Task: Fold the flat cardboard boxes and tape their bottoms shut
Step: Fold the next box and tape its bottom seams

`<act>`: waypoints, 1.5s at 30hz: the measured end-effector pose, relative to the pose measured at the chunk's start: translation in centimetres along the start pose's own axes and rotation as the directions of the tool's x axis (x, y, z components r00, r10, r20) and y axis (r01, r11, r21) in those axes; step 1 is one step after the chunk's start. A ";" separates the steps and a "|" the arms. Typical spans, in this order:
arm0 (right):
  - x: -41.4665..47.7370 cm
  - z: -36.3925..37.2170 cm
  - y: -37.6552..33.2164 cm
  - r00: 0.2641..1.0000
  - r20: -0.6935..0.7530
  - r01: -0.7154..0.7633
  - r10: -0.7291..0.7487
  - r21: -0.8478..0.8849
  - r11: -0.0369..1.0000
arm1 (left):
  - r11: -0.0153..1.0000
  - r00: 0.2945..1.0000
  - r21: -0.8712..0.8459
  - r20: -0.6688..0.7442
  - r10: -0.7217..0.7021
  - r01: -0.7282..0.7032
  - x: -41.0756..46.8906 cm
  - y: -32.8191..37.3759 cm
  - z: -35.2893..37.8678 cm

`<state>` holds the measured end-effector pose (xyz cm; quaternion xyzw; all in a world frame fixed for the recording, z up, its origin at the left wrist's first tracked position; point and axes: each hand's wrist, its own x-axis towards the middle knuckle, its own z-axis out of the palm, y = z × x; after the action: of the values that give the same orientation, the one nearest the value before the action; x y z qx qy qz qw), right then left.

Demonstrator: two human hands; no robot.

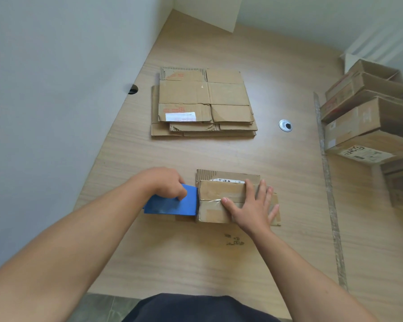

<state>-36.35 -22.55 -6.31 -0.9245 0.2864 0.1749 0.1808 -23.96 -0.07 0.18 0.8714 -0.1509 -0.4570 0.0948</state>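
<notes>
The left hand (165, 182) grips a blue dispenser (170, 206) touching the box (219, 189). The right hand (254, 208) presses the box, fingers spread. Flat cardboard (203, 103) lies beyond both hands, and stacked boxes (363, 117) stand far right.

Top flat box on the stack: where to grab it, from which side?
Probably pinch the near flap edge of the top flat box, coming from the person's side. It lies flat on the stack, so only edges offer purchase, and its near flaps look slightly lifted.
</notes>
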 end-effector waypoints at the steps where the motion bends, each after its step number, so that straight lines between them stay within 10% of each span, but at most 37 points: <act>1: 0.0 -0.1 0.0 1.000 0.001 -0.003 0.003 -0.004 1.000 | 0.999 0.999 0.038 -0.033 -0.023 0.025 -0.1 0.6 0.0; 9: -0.3 -0.2 -0.2 1.000 -0.006 -0.029 0.029 -0.010 1.000 | 0.963 0.963 0.242 -0.264 -0.053 0.119 -0.5 4.0 2.9; 23: -5.2 -1.1 -2.6 0.921 -0.109 0.350 -0.375 -0.195 0.916 | 0.937 0.907 -0.350 -0.400 -0.135 -0.015 -4.7 -4.2 4.2; 45: -3.7 3.4 -4.4 0.968 -0.173 0.194 -0.184 0.044 0.980 | 0.861 0.866 -0.506 -0.452 -0.211 -0.054 -6.0 -3.7 5.7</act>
<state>-37.34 -15.93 -6.68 -0.9531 0.2165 0.0694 0.1999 -31.25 5.38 0.42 0.9088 0.0397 -0.2463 0.3343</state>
